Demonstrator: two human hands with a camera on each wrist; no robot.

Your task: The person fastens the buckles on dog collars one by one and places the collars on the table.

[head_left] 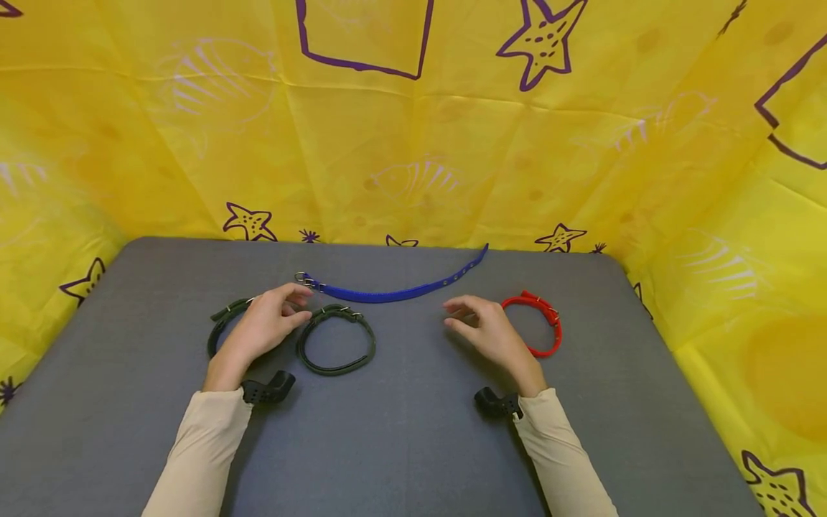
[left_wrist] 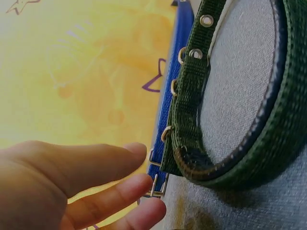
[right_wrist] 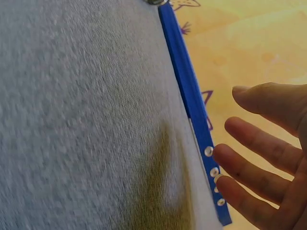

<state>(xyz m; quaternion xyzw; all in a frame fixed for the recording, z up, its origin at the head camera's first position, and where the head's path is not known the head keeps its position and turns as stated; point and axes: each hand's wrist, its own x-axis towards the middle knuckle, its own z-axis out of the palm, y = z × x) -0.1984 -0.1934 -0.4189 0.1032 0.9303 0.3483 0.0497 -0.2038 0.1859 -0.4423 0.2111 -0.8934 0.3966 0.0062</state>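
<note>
Stretched out along the back of the table lies a blue buckled collar [head_left: 400,294], its buckle at the left and its holed tip at the right. My left hand [head_left: 274,319] is over the table near that buckle, fingers loosely bent with nothing between them. Beside its thumb lies a green collar [head_left: 370,345] fastened in a loop. A second dark green collar [head_left: 222,314] is partly hidden behind the left hand. My right hand [head_left: 487,330] hovers with relaxed, parted fingers, holding nothing. Just right of it is a red collar [head_left: 554,334] closed in a loop, partly covered by the hand.
The grey table [head_left: 400,445] ends at a yellow cloth [head_left: 413,143] with starfish and fish drawings, which rises at the back and both sides. A black wrist camera [head_left: 271,388] sits on the left wrist, another black camera [head_left: 494,403] on the right.
</note>
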